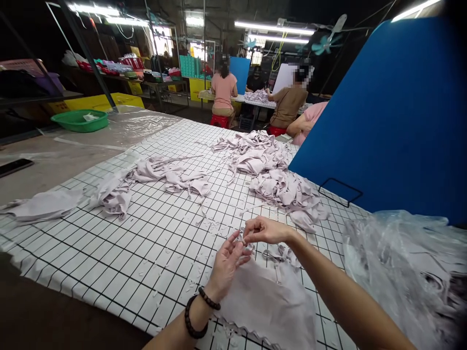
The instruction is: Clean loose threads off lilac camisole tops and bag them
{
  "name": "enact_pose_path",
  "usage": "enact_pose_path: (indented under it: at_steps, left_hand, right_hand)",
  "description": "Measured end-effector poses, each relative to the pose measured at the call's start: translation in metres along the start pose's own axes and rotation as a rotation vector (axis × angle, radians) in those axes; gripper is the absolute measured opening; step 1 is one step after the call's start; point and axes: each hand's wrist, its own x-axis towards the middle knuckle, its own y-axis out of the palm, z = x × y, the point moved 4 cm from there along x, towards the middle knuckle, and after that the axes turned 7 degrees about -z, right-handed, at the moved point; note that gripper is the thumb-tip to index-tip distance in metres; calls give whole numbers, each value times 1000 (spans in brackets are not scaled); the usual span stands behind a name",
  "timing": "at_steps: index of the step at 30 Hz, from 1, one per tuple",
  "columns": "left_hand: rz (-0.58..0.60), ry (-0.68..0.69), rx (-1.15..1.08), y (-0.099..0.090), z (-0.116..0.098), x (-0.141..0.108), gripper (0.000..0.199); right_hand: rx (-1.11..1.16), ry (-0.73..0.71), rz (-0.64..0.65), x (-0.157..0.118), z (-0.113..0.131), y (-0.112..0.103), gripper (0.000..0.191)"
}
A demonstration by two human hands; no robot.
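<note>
A pale lilac garment lies on the checked cloth close to me, with thin straps at its upper edge. My left hand, with two dark beaded bracelets on its wrist, pinches part of a thin strap between thumb and fingers. Right beside it, my right hand has its fingertips closed on the same strap. Both hands are just above the garment's top edge, and their fingertips nearly touch. More strap loops lie to the right of the fingers.
Piles of lilac garments lie ahead and to the left. A blue board stands at the right, above a clear plastic bag. At the left are a green basket and a phone. Several people sit farther back.
</note>
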Motion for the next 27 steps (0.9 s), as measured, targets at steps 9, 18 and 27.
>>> enact_pose_path:
  at_steps: [9,18,27]
  left_hand:
    - [-99,149,444,-16,0,3,33]
    - [-76,427,1046,-15,-9,-12,25]
    - [-4,465,1554,-15,5,-16,20]
  right_hand:
    - [-278,-51,-65,-6,0,20,24]
    - [-325,-39,-96,-17,-20,30,18]
    - [-713,-54,5,-25,-29,59,14]
